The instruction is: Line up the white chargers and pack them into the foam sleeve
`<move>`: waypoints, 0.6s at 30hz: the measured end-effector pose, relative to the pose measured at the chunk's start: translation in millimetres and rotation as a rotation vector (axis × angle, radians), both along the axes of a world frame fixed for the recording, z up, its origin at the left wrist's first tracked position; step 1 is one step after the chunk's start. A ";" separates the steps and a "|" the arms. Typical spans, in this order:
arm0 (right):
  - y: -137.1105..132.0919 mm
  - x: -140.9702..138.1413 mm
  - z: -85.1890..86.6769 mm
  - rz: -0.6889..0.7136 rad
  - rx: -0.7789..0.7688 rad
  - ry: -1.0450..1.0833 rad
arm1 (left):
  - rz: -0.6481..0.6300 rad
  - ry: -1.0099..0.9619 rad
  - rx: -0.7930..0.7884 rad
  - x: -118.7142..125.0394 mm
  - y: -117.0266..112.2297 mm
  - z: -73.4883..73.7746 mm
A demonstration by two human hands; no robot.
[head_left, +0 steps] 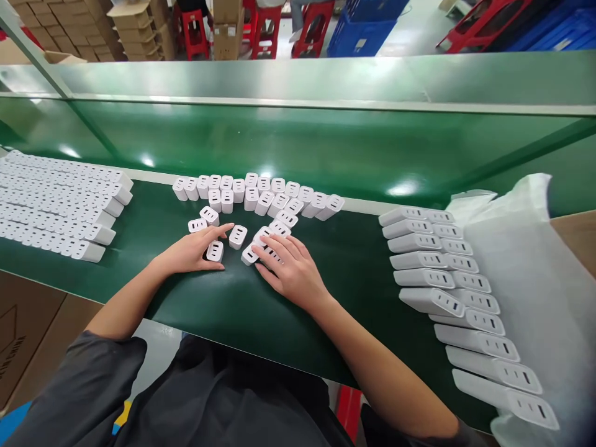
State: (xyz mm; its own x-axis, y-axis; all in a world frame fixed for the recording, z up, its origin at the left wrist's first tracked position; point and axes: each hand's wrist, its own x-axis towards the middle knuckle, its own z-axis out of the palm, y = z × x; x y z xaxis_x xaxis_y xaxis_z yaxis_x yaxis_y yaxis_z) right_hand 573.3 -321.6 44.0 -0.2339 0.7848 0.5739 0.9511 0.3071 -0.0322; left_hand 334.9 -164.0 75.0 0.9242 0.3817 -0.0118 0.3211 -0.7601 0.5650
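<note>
My left hand (193,249) rests on the green bench top (218,304), thumb and fingers around a small white charger block (215,250). My right hand (291,268) lies flat with spread fingers over several white charger blocks (251,253) just right of it. More loose blocks (238,236) lie between and behind the hands. A curved row of the same white blocks (261,194) stands along the back of the work area.
A large packed array of white blocks (56,205) fills the left of the bench. Rows of blocks (447,273) lie on white foam wrap (526,279) at the right. A green conveyor belt (298,143) runs behind. Cardboard boxes, red stools and blue crates stand beyond.
</note>
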 end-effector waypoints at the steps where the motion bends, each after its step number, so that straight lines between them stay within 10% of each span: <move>1: 0.4 1.6 1.1 -0.016 0.002 -0.004 | 0.003 -0.007 -0.008 -0.3 1.0 -0.7; 18: 3.8 -21.8 9.8 -0.006 -0.215 -0.043 | 0.009 -0.015 0.001 -3.8 1.9 6.3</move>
